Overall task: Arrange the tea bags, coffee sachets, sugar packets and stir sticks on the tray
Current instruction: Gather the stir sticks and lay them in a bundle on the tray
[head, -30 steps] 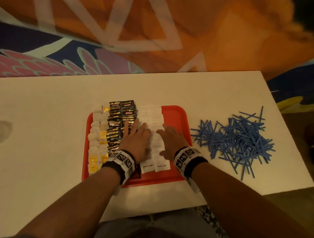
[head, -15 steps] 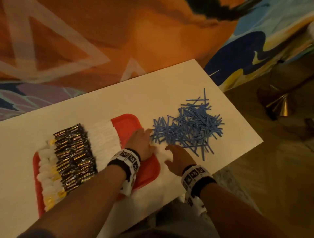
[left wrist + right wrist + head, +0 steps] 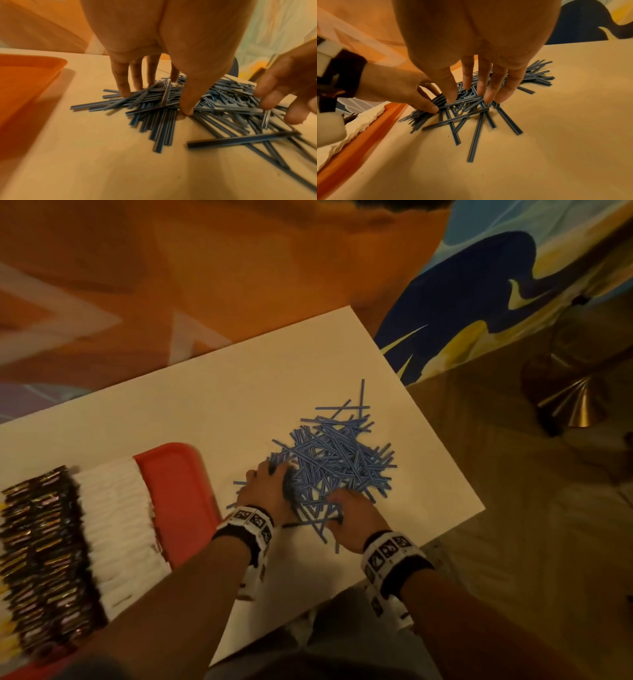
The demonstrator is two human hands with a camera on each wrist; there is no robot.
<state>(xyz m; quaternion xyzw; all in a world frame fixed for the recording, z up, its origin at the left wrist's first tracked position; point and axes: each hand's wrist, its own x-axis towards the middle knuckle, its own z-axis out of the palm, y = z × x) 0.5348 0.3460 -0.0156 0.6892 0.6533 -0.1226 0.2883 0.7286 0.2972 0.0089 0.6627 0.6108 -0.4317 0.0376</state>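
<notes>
Blue stir sticks (image 3: 339, 460) lie in a loose heap on the white table (image 3: 239, 392), just right of the red tray (image 3: 178, 491). Left hand (image 3: 270, 491) fingers (image 3: 123, 86) pinch a bundle at the heap's tray-side edge. Right hand (image 3: 356, 518) fingers (image 3: 481, 83) straight, pressing the heap's near edge. On the tray: white sugar packets (image 3: 116, 529), dark coffee sachets (image 3: 44, 553) beyond them.

The tray (image 3: 178, 487) runs off the left edge (its coffee sachets (image 3: 41, 559) blurred)
</notes>
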